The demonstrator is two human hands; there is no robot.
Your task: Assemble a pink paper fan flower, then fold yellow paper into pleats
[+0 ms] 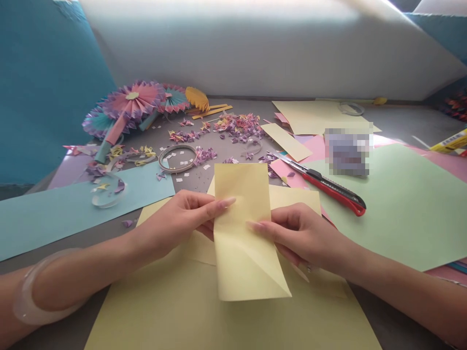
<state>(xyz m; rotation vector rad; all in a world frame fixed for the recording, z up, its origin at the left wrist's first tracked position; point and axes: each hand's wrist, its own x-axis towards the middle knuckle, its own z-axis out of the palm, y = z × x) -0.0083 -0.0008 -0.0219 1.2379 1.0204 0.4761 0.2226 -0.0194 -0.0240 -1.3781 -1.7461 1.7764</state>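
Between my two hands is a folded piece of yellow paper [242,189], held up over a larger yellow sheet [226,325]. My left hand [189,209] pinches its left edge, thumb on the front and fingers behind. On the right edge my right hand [299,231] grips it lower down, thumb also on the front. The paper's lower part flares to a point at the bottom right. More yellow paper [299,197] lies behind the hands. A red utility knife [328,187] with its blade out rests to the right, beyond my right hand.
Paper fans [134,99] lie at the back left. A tape roll [178,158] and purple paper scraps [241,126] are scattered mid-table. Blue paper [73,209] lies left, green paper [397,209] right. A pixelated patch hides something on the green paper.
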